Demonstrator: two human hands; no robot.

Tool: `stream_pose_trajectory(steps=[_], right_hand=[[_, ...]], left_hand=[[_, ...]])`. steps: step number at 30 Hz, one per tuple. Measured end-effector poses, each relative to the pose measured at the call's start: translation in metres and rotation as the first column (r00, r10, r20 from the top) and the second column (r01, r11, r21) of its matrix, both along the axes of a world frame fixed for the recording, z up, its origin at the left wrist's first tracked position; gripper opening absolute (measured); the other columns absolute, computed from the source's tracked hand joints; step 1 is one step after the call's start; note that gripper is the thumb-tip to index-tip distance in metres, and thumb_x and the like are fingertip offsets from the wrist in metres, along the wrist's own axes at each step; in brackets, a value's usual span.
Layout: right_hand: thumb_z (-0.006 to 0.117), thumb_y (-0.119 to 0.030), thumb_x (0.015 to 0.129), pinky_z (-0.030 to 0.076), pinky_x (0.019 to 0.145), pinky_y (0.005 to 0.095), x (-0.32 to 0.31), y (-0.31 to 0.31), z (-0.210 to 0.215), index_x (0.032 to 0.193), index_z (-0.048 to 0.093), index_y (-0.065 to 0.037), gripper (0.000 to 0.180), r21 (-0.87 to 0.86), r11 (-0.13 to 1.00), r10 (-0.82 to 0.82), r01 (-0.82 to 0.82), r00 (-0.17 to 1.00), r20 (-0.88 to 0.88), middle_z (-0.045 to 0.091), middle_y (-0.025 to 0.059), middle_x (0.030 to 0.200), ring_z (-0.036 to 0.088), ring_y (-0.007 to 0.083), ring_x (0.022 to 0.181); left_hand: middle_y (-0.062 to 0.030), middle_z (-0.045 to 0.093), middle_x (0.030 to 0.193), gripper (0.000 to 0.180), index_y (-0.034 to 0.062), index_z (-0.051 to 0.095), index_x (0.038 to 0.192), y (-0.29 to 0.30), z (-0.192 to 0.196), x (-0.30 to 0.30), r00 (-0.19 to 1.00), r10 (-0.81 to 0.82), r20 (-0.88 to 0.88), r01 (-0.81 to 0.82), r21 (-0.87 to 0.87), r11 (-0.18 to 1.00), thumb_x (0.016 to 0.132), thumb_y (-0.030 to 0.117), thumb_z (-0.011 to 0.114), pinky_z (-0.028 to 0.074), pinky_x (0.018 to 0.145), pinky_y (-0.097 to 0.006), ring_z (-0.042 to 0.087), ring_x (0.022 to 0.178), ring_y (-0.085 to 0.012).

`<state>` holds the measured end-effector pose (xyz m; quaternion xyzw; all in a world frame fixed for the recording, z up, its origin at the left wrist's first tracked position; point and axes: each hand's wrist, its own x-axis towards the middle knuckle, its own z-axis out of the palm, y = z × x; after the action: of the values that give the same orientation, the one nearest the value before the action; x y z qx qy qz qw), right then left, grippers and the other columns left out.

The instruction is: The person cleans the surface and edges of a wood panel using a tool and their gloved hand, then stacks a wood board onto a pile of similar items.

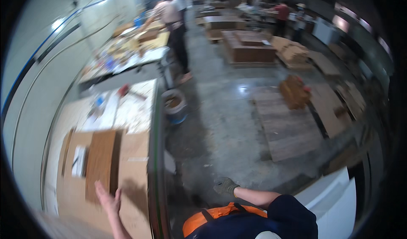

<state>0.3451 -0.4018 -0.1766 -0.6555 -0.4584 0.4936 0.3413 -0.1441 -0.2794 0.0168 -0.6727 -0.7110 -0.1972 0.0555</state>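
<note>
My bare left hand (108,199), fingers spread, is at the near end of a brown wood-grain board (100,165) lying lengthwise on the workbench (135,175). The fingertips overlap the board; whether they press on it I cannot tell. A small white box-like piece (79,160) lies against the board's left side, and a narrow wooden strip (67,151) is farther left. My right hand (226,186), in a grey-green work glove, hangs over the floor in front of my body. Its fingers look loosely extended, with nothing visible in them.
Farther along the bench lie a red-headed tool (124,90) and a clear bottle (99,103). A bucket (174,105) stands beside the bench. Wooden panels (288,124) lie on the floor to the right. Another person (174,23) works at a cluttered table ahead; white panels (333,201) stand close on my right.
</note>
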Motion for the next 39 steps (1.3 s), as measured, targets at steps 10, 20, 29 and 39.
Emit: stream_pose_trajectory(steps=[10,20,29,39], right_hand=[[0.064,-0.019,0.078,0.051,0.072,0.045,0.129,0.005,-0.043,0.091,0.071,-0.006,0.019,-0.744,0.618,0.774,-0.252,0.357,0.522,0.069,0.0169,0.09,0.066,0.0347,0.083],[0.065,-0.007,0.08,0.05,0.083,0.0482,0.136,0.066,-0.079,0.114,0.067,-0.009,0.034,-0.828,0.407,0.913,-0.385,0.177,0.366,0.064,0.0171,0.116,0.063,0.0359,0.102],[0.055,-0.04,0.084,0.047,0.088,0.0443,0.121,0.165,-0.03,0.1,0.068,-0.002,0.044,-0.321,0.938,0.296,-0.129,0.778,0.555,0.066,0.0178,0.112,0.061,0.0393,0.101],[0.061,-0.034,0.08,0.05,0.076,0.0449,0.143,0.114,-0.063,0.086,0.073,-0.001,0.035,-0.672,0.735,0.308,0.09,0.839,0.449,0.069,0.0211,0.089,0.066,0.0353,0.083]], left_hand=[[-0.0261,0.018,0.156,0.109,-0.0075,0.019,0.148,0.107,-0.034,0.005,0.917,0.134,-0.376,-0.308,-0.454,0.836,0.081,0.07,0.056,0.016,0.116,-0.055,0.017,0.143,-0.0444],[-0.0294,0.031,0.15,0.096,-0.0084,0.03,0.145,0.1,-0.087,-0.032,0.865,0.092,-0.493,-0.186,-0.144,0.972,0.087,0.066,0.05,0.031,0.109,-0.057,0.032,0.137,-0.0468],[-0.029,0.025,0.152,0.094,-0.0078,0.026,0.146,0.087,-0.061,-0.012,0.888,0.118,-0.444,-0.261,-0.276,0.925,0.088,0.062,0.051,0.027,0.111,-0.057,0.023,0.14,-0.0497],[-0.0309,0.047,0.131,0.099,-0.004,0.034,0.142,0.096,-0.069,-0.012,0.887,0.182,-0.425,-0.261,-0.136,0.956,0.079,0.067,0.06,0.041,0.097,-0.057,0.048,0.116,-0.0475]])
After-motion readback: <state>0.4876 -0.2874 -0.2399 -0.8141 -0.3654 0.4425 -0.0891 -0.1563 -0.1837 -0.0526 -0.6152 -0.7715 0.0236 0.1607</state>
